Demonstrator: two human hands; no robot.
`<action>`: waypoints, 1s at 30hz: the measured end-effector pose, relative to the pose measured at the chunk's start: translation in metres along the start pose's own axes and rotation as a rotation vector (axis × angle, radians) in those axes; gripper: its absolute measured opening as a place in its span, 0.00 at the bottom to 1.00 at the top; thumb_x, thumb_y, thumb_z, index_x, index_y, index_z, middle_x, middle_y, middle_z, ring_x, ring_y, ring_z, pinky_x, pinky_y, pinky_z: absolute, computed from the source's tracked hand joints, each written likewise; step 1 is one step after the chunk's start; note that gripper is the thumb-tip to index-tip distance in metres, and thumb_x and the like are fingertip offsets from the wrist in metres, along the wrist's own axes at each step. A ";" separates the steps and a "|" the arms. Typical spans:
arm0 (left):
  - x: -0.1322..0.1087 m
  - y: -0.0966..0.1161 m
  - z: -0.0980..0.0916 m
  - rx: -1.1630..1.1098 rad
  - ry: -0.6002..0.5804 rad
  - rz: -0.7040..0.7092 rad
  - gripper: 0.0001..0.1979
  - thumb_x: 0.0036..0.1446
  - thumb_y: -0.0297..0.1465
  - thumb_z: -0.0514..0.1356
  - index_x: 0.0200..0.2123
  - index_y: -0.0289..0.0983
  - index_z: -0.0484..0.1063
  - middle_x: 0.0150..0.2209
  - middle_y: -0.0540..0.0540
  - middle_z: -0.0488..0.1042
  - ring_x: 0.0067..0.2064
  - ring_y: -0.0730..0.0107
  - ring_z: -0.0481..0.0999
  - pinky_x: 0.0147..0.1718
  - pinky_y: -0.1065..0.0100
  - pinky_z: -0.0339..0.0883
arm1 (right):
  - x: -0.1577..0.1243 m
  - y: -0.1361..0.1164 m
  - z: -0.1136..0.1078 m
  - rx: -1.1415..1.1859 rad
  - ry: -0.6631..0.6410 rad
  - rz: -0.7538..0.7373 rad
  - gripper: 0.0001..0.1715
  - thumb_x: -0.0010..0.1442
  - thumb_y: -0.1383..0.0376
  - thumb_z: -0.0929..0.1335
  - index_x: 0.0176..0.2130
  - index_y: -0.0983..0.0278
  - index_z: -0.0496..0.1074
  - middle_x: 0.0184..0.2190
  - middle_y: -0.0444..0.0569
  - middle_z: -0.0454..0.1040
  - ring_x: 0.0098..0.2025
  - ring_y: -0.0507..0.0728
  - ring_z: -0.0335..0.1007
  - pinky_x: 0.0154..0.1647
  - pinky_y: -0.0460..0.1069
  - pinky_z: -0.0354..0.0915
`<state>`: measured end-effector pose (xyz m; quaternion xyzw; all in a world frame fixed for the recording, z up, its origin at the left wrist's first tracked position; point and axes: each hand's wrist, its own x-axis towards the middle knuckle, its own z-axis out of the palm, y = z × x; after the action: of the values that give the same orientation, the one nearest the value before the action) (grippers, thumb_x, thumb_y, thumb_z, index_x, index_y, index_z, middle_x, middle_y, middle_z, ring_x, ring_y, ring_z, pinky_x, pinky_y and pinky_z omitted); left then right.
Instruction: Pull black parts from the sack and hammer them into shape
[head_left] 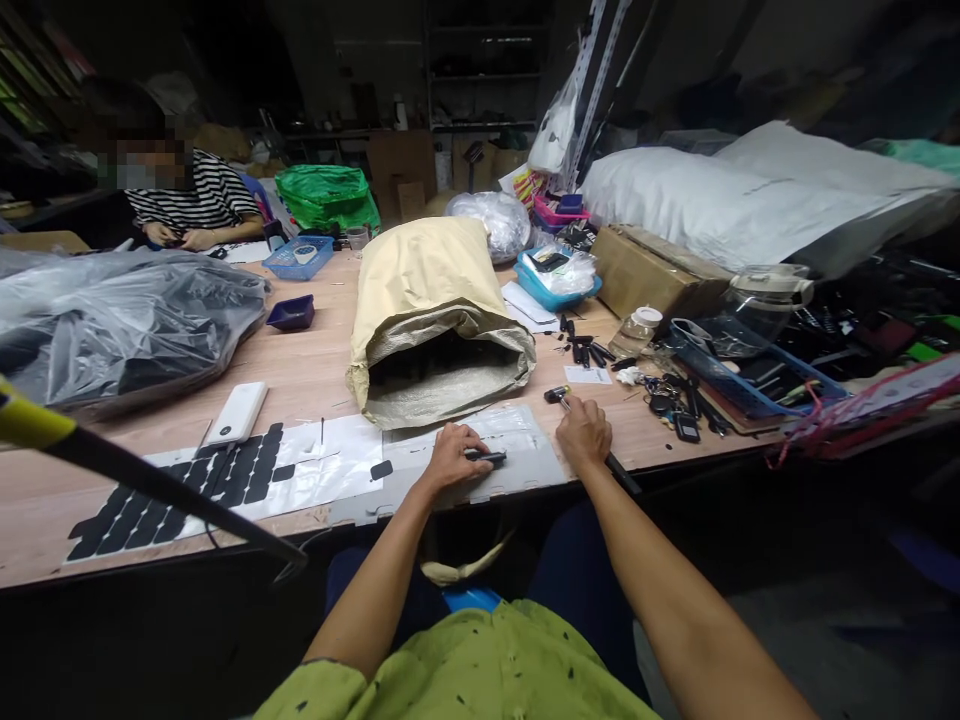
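Observation:
My left hand (452, 455) rests on a grey mat (536, 455) at the table's front edge. Its fingers are closed on a small black elongated piece (491, 457) that lies on the mat; its exact kind does not show. My right hand (585, 432) grips a small hammer (556, 394) by its dark handle, just right of the mat. Left of the mat, a white sheet (330, 470) carries rows of black rounded stickers (232, 475). Behind my hands lies a big cream-coloured sack (431, 260) with its mouth toward me and a dark inside.
At right are black parts (585, 348), a lidded jar (636, 332), key fobs (684, 425), a blue tray (757, 370) and a cardboard box (652, 280). At left stand a white power bank (238, 412) and a plastic-wrapped bundle (127, 325). A person (191, 205) sits across the table.

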<state>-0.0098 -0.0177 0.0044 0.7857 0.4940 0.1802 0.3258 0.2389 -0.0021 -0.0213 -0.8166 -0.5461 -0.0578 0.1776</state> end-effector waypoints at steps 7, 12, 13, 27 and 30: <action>-0.068 -0.012 0.018 0.125 -0.083 0.203 0.12 0.43 0.29 0.72 0.35 0.43 0.83 0.66 0.45 0.61 0.66 0.44 0.56 0.64 0.46 0.53 | 0.001 0.001 0.001 -0.070 0.006 -0.009 0.20 0.65 0.68 0.61 0.53 0.63 0.73 0.41 0.55 0.69 0.44 0.59 0.62 0.37 0.50 0.53; -0.083 -0.009 0.023 0.171 -0.049 0.234 0.14 0.43 0.32 0.73 0.37 0.43 0.82 0.68 0.44 0.59 0.67 0.42 0.56 0.64 0.42 0.53 | 0.000 0.001 0.001 -0.062 0.022 -0.009 0.19 0.64 0.68 0.62 0.52 0.63 0.74 0.40 0.55 0.69 0.44 0.59 0.63 0.37 0.50 0.53; -0.079 -0.008 0.021 0.138 -0.032 0.236 0.14 0.43 0.33 0.73 0.37 0.43 0.81 0.65 0.43 0.64 0.65 0.44 0.59 0.63 0.44 0.56 | -0.001 0.001 0.001 -0.061 0.026 -0.008 0.19 0.64 0.68 0.62 0.52 0.63 0.74 0.40 0.55 0.69 0.44 0.59 0.63 0.37 0.50 0.53; 0.102 -0.028 -0.063 0.188 0.491 -0.572 0.13 0.61 0.31 0.58 0.46 0.32 0.77 0.45 0.31 0.76 0.49 0.49 0.77 0.49 0.57 0.70 | -0.004 -0.001 -0.002 -0.077 -0.003 -0.019 0.19 0.64 0.68 0.61 0.53 0.63 0.73 0.41 0.56 0.69 0.45 0.60 0.63 0.37 0.51 0.55; 0.110 -0.032 -0.070 0.220 0.415 -0.666 0.12 0.60 0.25 0.56 0.44 0.31 0.77 0.42 0.30 0.77 0.47 0.47 0.79 0.45 0.58 0.71 | -0.005 -0.004 -0.003 -0.080 -0.013 -0.011 0.20 0.65 0.68 0.61 0.53 0.63 0.72 0.42 0.56 0.69 0.45 0.60 0.64 0.38 0.51 0.55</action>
<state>-0.0237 0.1134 0.0287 0.5601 0.7929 0.1657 0.1738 0.2337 -0.0062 -0.0193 -0.8205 -0.5488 -0.0749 0.1411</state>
